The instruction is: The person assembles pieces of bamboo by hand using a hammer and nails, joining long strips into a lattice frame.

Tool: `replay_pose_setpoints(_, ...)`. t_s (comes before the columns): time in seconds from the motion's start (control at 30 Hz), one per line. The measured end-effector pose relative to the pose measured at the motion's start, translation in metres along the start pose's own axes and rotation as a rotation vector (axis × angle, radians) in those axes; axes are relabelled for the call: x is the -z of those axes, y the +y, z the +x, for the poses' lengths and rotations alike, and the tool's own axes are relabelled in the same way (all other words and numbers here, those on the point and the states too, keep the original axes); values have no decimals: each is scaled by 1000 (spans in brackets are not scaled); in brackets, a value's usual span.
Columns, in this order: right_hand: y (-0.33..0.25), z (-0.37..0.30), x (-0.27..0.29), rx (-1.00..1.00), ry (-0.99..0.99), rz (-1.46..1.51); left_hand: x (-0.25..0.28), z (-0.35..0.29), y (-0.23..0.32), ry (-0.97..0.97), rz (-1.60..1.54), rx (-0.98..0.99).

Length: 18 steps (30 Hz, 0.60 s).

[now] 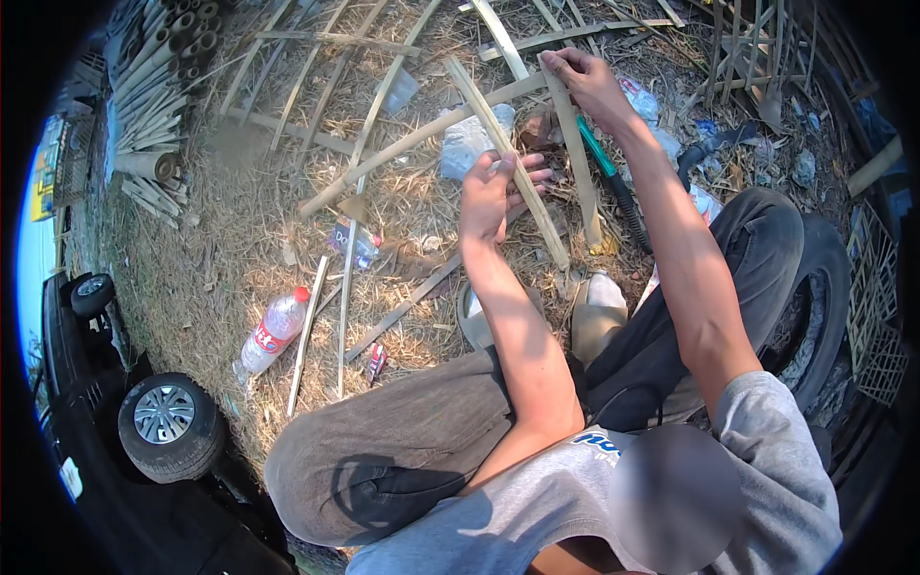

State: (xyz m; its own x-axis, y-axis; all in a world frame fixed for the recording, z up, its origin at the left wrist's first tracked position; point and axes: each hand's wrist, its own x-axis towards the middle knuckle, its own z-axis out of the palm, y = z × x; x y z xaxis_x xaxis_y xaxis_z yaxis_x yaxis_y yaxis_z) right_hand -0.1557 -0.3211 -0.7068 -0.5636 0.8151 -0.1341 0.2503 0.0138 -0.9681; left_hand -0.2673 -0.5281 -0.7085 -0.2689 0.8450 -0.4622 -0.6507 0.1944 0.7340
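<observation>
My left hand (pixel 487 199) holds a flat, pale bamboo strip (pixel 474 101), thumb across its front and fingers reaching out behind it. The strip slants down toward my feet. My right hand (pixel 592 88) is closed on the top end of a second bamboo strip (pixel 575 163), pinched between thumb and fingers. That strip's lower end is down by my right shoe (pixel 598 321). Between the hands, a longer bamboo piece (pixel 383 156) runs slantwise from the left and passes behind the first strip, ending near the second strip's top.
Lattices of crossed bamboo strips (pixel 335 40) lie on the dry grass ahead. A green-handled tool (pixel 596 149) and plastic litter are at right, near a tyre (pixel 822 297). A red-capped bottle (pixel 276 331) and loose strips lie left. Bamboo poles (pixel 177 43) are stacked far left, above a dark vehicle (pixel 86 422).
</observation>
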Motion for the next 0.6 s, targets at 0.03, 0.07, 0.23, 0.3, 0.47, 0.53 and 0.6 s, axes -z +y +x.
replay_pose_setpoints(0.03, 6, 12, -10, 17, 23, 70, 2, -1, -1, -3, -57, -6)
replay_pose_setpoints(0.07, -2, 23, -27, 28, -9, 86, 8, -5, 1, 27, -53, -28)
replay_pose_setpoints(0.23, -1, 58, -89, -51, -105, 111, 27, -13, -15, 140, -46, -86)
replay_pose_setpoints(0.3, 2, 56, -109, -151, -132, 234, 37, -14, -21, 176, -4, -80)
replay_pose_setpoints(0.47, 10, 51, -124, -184, -38, 221, 33, -13, -21, 233, -58, -60)
replay_pose_setpoints(0.53, 13, 53, -124, -186, -23, 222, 34, -13, -20, 207, -157, -92)
replay_pose_setpoints(0.6, 16, 54, -114, -151, 1, 124, 27, -11, -21, 250, -159, -101)
